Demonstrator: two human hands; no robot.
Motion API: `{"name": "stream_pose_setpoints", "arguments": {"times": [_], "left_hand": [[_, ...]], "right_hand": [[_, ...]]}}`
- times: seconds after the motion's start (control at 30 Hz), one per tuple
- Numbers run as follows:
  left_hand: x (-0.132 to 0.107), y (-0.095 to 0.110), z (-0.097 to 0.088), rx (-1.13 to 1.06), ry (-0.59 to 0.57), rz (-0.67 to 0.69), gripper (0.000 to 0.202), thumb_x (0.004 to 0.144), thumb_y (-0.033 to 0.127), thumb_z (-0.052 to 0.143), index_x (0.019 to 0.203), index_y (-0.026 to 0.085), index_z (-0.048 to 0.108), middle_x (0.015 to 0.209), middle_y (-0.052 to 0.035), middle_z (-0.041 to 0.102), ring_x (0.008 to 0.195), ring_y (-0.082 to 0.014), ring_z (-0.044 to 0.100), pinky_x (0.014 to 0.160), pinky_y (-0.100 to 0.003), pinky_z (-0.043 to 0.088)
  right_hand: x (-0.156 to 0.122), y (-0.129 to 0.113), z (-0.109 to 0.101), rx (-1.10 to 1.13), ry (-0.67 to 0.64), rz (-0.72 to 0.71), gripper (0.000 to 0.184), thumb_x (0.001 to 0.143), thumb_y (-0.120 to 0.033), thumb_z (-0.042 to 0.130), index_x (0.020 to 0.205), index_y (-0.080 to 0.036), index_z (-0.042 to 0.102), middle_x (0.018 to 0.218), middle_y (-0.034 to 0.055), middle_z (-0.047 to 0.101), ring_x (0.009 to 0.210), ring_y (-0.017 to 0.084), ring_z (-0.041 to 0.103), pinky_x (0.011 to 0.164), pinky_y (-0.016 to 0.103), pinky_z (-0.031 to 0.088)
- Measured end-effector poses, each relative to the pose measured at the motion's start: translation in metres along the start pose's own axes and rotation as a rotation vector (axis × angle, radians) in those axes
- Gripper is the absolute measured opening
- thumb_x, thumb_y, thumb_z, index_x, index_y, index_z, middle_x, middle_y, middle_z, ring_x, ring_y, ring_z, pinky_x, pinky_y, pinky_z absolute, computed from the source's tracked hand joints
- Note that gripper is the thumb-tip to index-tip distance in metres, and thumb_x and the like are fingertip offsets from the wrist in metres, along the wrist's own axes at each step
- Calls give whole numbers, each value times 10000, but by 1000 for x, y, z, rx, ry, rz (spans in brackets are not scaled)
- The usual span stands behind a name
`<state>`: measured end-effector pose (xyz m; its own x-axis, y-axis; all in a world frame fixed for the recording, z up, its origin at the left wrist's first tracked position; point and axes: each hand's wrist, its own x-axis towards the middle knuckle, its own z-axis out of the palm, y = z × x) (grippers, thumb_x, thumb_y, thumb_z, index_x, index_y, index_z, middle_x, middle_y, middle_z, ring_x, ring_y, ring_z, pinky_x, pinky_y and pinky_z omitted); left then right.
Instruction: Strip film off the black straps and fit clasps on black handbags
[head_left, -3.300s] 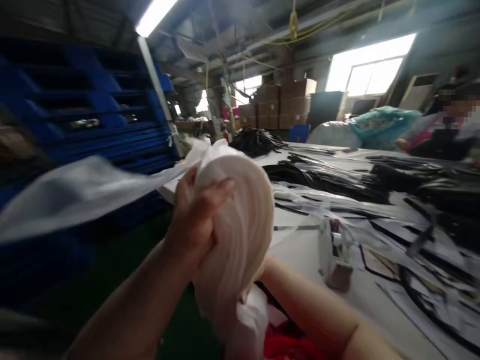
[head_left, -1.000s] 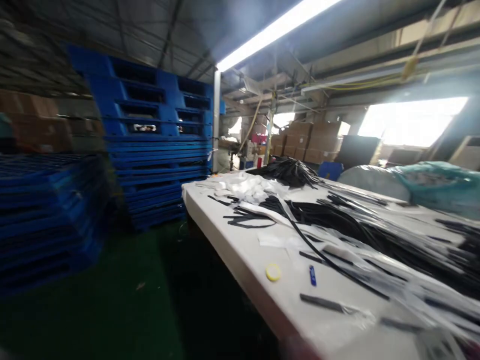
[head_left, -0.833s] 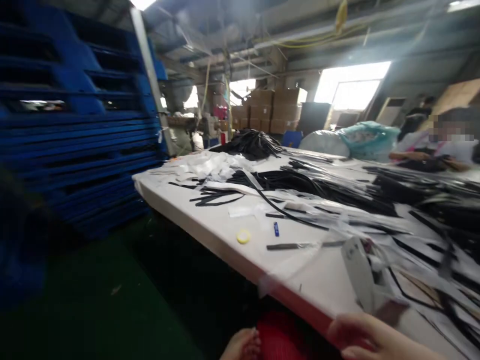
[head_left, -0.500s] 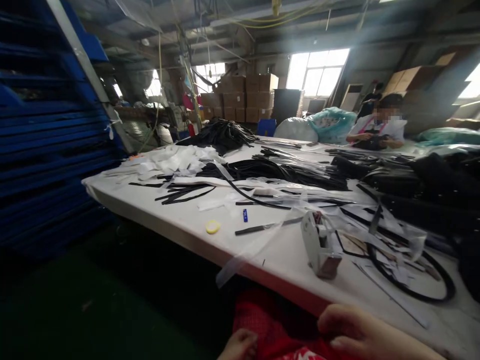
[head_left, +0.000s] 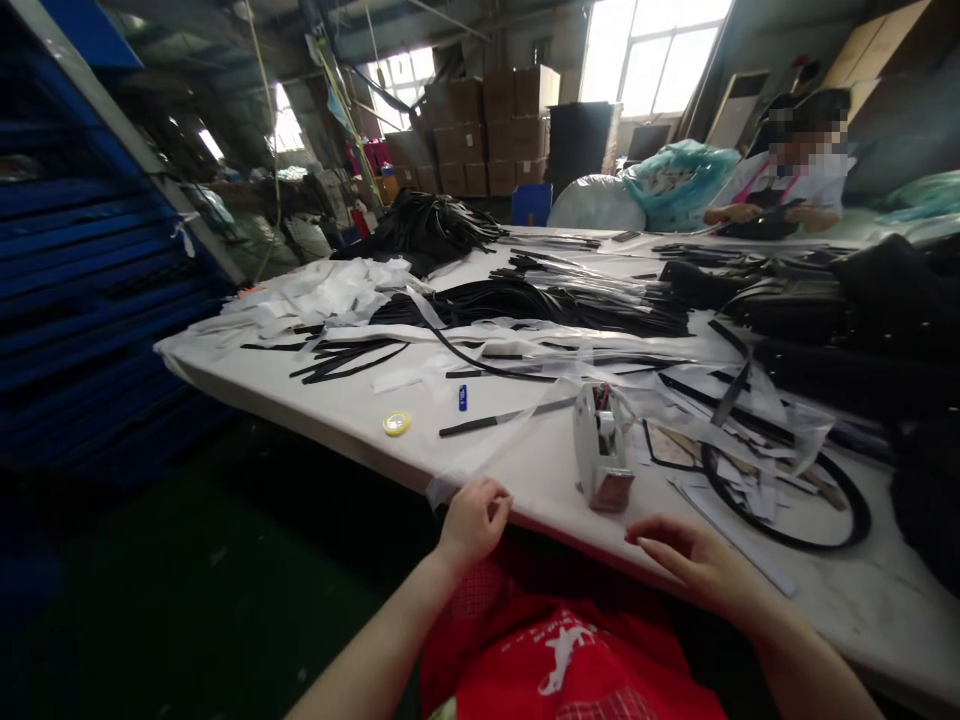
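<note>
My left hand (head_left: 474, 517) is at the near edge of the white table (head_left: 315, 400), its fingers pinched on the end of a clear plastic strip (head_left: 480, 455) that hangs over the edge. My right hand (head_left: 690, 562) hovers by the table edge with fingers loosely spread and nothing in it. Between the hands, a little farther in, a white tape dispenser (head_left: 600, 450) stands upright. A red apron (head_left: 570, 650) covers my lap below.
Heaps of black straps (head_left: 525, 300), white strips (head_left: 322, 290) and clear sleeves cover the table. A yellow tape roll (head_left: 396, 423) and a small blue item (head_left: 463, 397) lie near the edge. Blue pallets (head_left: 75, 280) stand left. A co-worker (head_left: 787, 180) sits at the far right.
The bundle of white material I held up earlier is gone from my hands. The view swung left, then back down to the table; both hands rose to the edge and the left pinched the clear strip.
</note>
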<state>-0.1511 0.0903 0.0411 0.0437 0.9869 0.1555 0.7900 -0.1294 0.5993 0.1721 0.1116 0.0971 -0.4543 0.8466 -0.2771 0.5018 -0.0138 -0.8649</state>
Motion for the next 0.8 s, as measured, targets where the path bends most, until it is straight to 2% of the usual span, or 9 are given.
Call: {"name": "stream_pose_setpoints", "arguments": {"times": [0.07,0.17,0.23,0.33,0.4,0.5,0.67,0.73,0.8], "left_hand": [[34,-2,3,157,42,15,212,873,276,553,1029,157,635,1115,-119,626,1081,-254,566,993,-372,430],[72,-9,14,379,12,-77,502,799,300,668,1244,101,545,1376,-184,477,1290,-321,429,1099,-411,341],[86,-14,20,450,-44,-130,429,814,275,651,1196,95,576,1358,-186,496,1277,-321,443,1078,-406,358],[98,-22,19,450,-88,-125,160,876,210,550,971,142,658,1143,-123,628,1095,-244,568,957,-332,439],[107,-27,11,443,-78,-128,159,900,199,508,904,162,663,1034,-93,659,1010,-211,601,902,-299,460],[133,-36,-12,457,-24,-171,206,925,195,464,949,152,664,1055,-113,660,1047,-220,602,926,-310,453],[205,-52,-59,462,-2,-311,192,913,247,536,969,131,678,1057,-135,671,1039,-264,633,911,-393,483],[231,-55,-73,433,9,-365,246,917,322,558,1032,130,660,1061,-113,680,1007,-244,644,901,-422,498],[246,-51,-78,395,67,-369,366,916,358,554,1192,120,599,1223,-153,630,1126,-266,600,968,-449,462]], "right_hand": [[-5,5,6,40,-9,3,445,842,-585,554,990,-201,724,1014,81,727,950,250,665,892,330,523],[-14,20,14,69,40,22,442,834,-586,562,972,-199,726,988,79,734,938,246,673,860,307,537],[-19,32,15,73,118,49,453,824,-598,560,958,-199,729,980,81,738,938,251,677,835,300,547],[-24,49,11,36,225,85,468,810,-619,561,939,-206,738,972,76,742,937,256,680,833,300,546],[-25,54,6,-12,244,96,468,805,-629,562,929,-216,744,970,69,744,940,258,680,850,303,538],[-21,51,0,-56,234,93,481,807,-647,543,933,-230,748,983,61,746,950,259,681,858,302,536],[-13,41,-1,-98,236,58,470,796,-649,549,910,-243,758,981,54,752,941,259,692,853,288,547],[-12,43,1,-110,253,54,471,782,-654,559,900,-248,765,981,54,755,944,262,696,849,280,554],[-13,49,3,-110,262,66,478,762,-666,564,894,-257,773,983,50,757,951,265,701,839,270,562]]}}
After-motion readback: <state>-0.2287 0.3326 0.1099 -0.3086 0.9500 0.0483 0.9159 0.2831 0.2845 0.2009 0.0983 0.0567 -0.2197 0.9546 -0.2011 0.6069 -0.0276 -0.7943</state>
